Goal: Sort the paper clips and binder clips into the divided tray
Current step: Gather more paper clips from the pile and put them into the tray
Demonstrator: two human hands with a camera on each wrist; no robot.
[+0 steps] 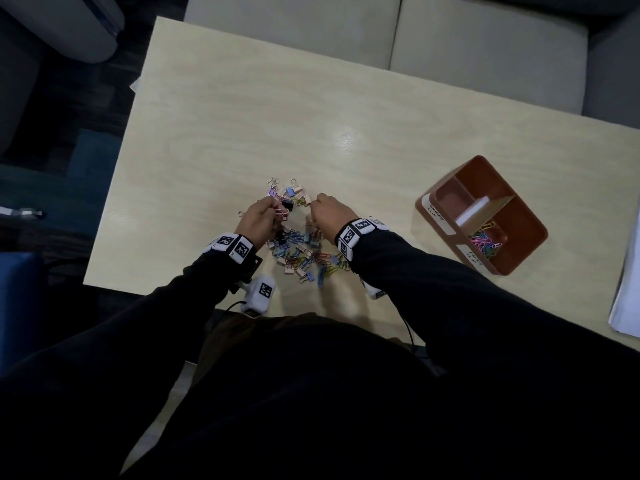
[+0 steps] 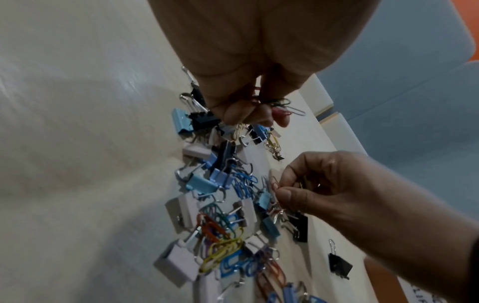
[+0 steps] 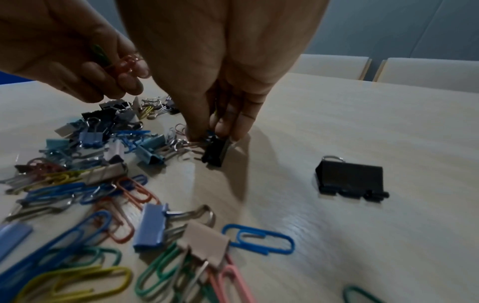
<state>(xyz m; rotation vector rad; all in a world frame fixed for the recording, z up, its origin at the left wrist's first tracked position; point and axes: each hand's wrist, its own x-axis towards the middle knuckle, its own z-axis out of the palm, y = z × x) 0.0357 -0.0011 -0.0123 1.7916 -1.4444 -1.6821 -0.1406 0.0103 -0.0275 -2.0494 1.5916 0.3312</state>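
Observation:
A mixed pile of coloured paper clips and binder clips (image 1: 298,251) lies on the pale table in front of me. My left hand (image 1: 273,211) hovers over the pile's far left, its fingers curled round a small bunch of pink and green paper clips (image 2: 279,106). My right hand (image 1: 313,204) reaches down at the pile's far right. Its thumb and forefinger pinch a thin paper clip (image 2: 274,182) beside a black binder clip (image 3: 215,151). The brown divided tray (image 1: 519,209) stands to the right. Its near compartment holds several paper clips (image 1: 485,242).
One black binder clip (image 3: 350,180) lies apart, right of the pile. A stack of white paper (image 1: 627,289) sits at the table's right edge. Pale chairs (image 1: 346,26) line the far edge. Bare tabletop (image 1: 363,161) lies between the pile and the tray.

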